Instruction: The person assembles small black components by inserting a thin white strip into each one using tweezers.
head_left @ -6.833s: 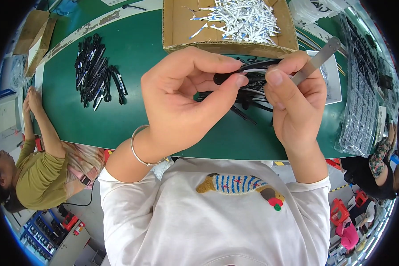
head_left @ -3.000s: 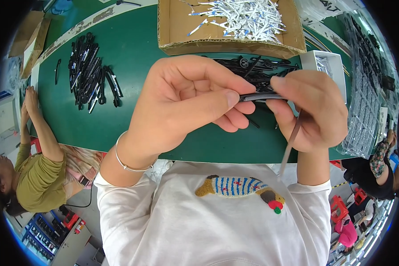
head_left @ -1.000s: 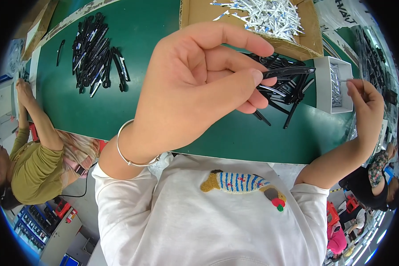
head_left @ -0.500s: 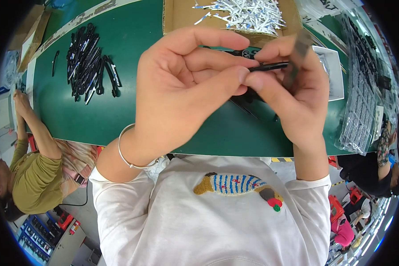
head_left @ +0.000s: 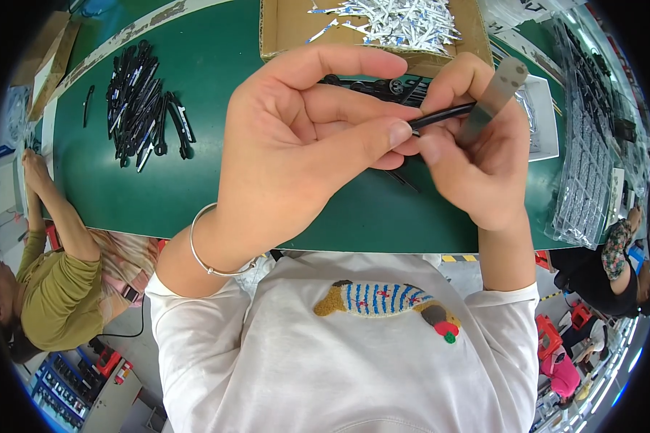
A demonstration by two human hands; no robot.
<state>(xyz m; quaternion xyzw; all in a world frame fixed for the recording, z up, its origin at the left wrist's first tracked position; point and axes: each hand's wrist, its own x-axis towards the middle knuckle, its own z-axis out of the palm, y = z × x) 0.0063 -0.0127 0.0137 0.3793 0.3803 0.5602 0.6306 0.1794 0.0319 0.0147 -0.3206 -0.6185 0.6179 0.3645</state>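
Above the table, my left hand pinches a slim black plastic part between thumb and fingers. My right hand meets it at the fingertips, its fingers curled around a flat, shiny metal strip tool that sticks up past the forefinger. The black part runs from the left thumb towards this strip. Whether the right fingers also grip the part is hard to make out, and the tool's lower end is hidden in the hand. Behind the hands lie more black parts, partly covered by my fingers.
A pile of slim black parts lies on the green table at left, one apart. A cardboard box holds white paper strips. At right are a white box and clear plastic trays. People sit both sides.
The metal strip has turned and tilted to the right, now sharper. The black part slants more steeply, and my right thumb has moved slightly right and down. My left hand has barely moved.
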